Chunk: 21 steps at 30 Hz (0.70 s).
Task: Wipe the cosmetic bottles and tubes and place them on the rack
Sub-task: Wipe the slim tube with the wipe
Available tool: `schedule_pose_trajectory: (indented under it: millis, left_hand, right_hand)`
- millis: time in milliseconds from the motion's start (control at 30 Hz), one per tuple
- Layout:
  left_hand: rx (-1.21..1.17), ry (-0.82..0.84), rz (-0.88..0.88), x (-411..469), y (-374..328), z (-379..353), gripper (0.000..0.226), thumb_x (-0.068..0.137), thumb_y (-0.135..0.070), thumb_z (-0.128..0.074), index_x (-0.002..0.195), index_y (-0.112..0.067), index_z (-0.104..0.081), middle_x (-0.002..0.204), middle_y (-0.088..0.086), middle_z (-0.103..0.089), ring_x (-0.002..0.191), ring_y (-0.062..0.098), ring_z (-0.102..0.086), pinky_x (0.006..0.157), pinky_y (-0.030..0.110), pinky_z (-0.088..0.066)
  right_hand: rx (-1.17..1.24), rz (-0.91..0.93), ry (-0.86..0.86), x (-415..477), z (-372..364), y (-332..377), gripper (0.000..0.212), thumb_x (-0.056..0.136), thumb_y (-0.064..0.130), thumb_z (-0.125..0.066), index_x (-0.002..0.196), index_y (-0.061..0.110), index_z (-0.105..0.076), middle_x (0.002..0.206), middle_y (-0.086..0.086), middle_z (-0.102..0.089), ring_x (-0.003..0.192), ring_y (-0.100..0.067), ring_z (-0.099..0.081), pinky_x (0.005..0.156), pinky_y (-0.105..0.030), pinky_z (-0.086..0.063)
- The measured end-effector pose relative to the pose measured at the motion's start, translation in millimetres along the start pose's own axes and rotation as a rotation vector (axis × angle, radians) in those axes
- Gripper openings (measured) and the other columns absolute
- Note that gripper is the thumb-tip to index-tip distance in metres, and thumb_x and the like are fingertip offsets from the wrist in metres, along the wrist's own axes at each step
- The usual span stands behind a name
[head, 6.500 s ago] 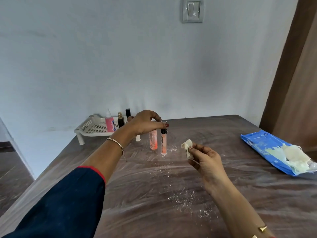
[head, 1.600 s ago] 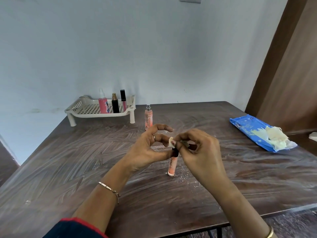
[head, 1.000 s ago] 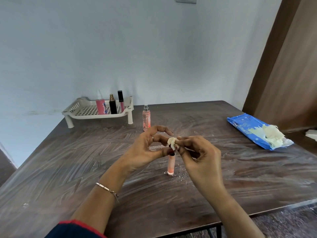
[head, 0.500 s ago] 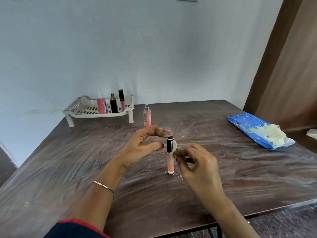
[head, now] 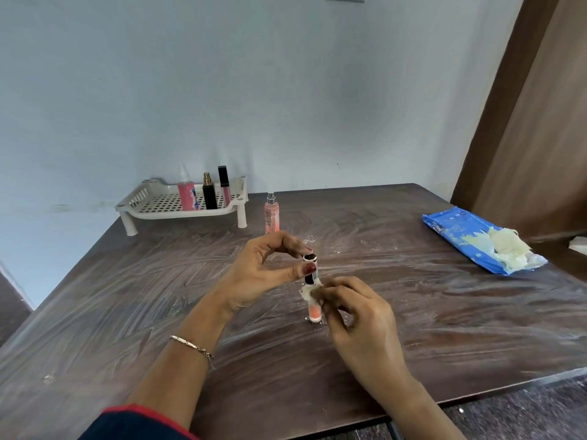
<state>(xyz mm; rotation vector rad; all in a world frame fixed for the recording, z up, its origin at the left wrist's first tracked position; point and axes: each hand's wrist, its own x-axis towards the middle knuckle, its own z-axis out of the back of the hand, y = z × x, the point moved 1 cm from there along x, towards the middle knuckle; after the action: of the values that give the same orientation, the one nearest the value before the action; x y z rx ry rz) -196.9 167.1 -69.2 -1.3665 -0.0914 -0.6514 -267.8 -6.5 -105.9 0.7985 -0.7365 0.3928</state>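
Observation:
A slim peach tube [head: 314,313] with a black cap stands upright mid-table. My left hand [head: 266,274] pinches its cap between thumb and forefinger. My right hand [head: 355,315] presses a small white wipe [head: 308,293] against the tube's middle. A peach spray bottle [head: 272,213] stands alone behind them. The white slotted rack [head: 152,204] at the back left holds a pink bottle [head: 186,195], a black bottle [head: 209,194] and a black-capped pink tube [head: 224,184].
A blue wipes pack [head: 470,239] with crumpled used wipes on it lies at the right. The dark wooden table [head: 127,306] is dusted with white powder streaks. A wall stands behind the rack and a wooden door is at the right.
The wipe has slid from the tube's cap down to its body. My left hand let go briefly, then took the cap again.

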Motion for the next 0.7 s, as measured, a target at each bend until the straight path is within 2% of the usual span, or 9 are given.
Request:
schedule_pose_trajectory:
  millis: [67, 133, 233, 300, 400, 567, 700]
  left_hand:
    - [0.003, 0.006, -0.003, 1, 1, 0, 0.023, 0.072, -0.02, -0.08, 0.091, -0.012, -0.07, 0.096, 0.001, -0.07, 0.101, 0.023, -0.062, 0.098, 0.036, -0.046]
    - [-0.01, 0.025, -0.008, 0, -1, 0, 0.025, 0.073, -0.025, -0.079, 0.094, -0.014, -0.071, 0.098, 0.001, -0.069, 0.102, 0.025, -0.061, 0.098, 0.034, -0.047]
    - [-0.022, 0.036, 0.016, 0, -1, 3, 0.028, 0.077, -0.024, -0.076, 0.1, -0.01, -0.069, 0.103, 0.005, -0.068, 0.105, 0.026, -0.06, 0.095, 0.035, -0.049]
    - [-0.043, 0.054, 0.029, -1, -1, 5, 0.027, 0.079, -0.021, -0.072, 0.103, -0.01, -0.07, 0.105, 0.003, -0.068, 0.107, 0.027, -0.058, 0.096, 0.036, -0.048]
    - [-0.048, 0.066, 0.048, -1, -2, 6, 0.027, 0.079, -0.026, -0.07, 0.103, -0.013, -0.072, 0.105, -0.002, -0.069, 0.111, 0.025, -0.058, 0.099, 0.035, -0.047]
    - [-0.125, 0.075, 0.106, 0, -2, 8, 0.022, 0.079, -0.016, -0.066, 0.1, -0.021, -0.074, 0.109, 0.001, -0.072, 0.109, 0.017, -0.063, 0.091, 0.024, -0.05]
    - [-0.145, 0.073, 0.121, 1, -1, 9, 0.024, 0.08, -0.011, -0.063, 0.103, -0.014, -0.07, 0.106, -0.002, -0.073, 0.106, 0.012, -0.064, 0.09, 0.02, -0.049]
  right_hand:
    - [0.054, -0.041, -0.033, 8, 2, 2, 0.023, 0.079, -0.002, -0.071, 0.091, 0.017, -0.074, 0.095, 0.014, -0.066, 0.088, 0.0, -0.064, 0.074, -0.018, -0.053]
    - [0.214, -0.152, -0.066, 20, 4, 6, 0.023, 0.079, -0.003, -0.071, 0.089, 0.018, -0.073, 0.095, 0.014, -0.069, 0.088, -0.001, -0.067, 0.076, -0.02, -0.055]
    - [0.55, -0.354, -0.007, 36, 7, 12, 0.018, 0.081, -0.003, -0.069, 0.087, 0.013, -0.072, 0.091, 0.005, -0.074, 0.088, -0.006, -0.07, 0.081, -0.022, -0.055]
    - [0.628, -0.401, 0.039, 38, 6, 12, 0.014, 0.081, 0.0, -0.072, 0.086, 0.013, -0.071, 0.087, 0.001, -0.075, 0.086, -0.011, -0.071, 0.081, -0.025, -0.055]
    - [0.516, -0.438, 0.06, 28, -1, 6, 0.015, 0.077, 0.006, -0.077, 0.08, 0.019, -0.071, 0.082, 0.003, -0.074, 0.083, -0.01, -0.07, 0.083, -0.029, -0.055]
    - [0.273, -0.486, 0.192, 11, -5, -7, 0.016, 0.073, 0.01, -0.079, 0.072, 0.024, -0.071, 0.075, 0.015, -0.072, 0.075, -0.001, -0.067, 0.078, -0.026, -0.055]
    - [0.284, -0.505, 0.235, 22, -2, -4, 0.016, 0.075, 0.01, -0.078, 0.075, 0.024, -0.071, 0.078, 0.014, -0.072, 0.077, -0.001, -0.067, 0.076, -0.019, -0.054]
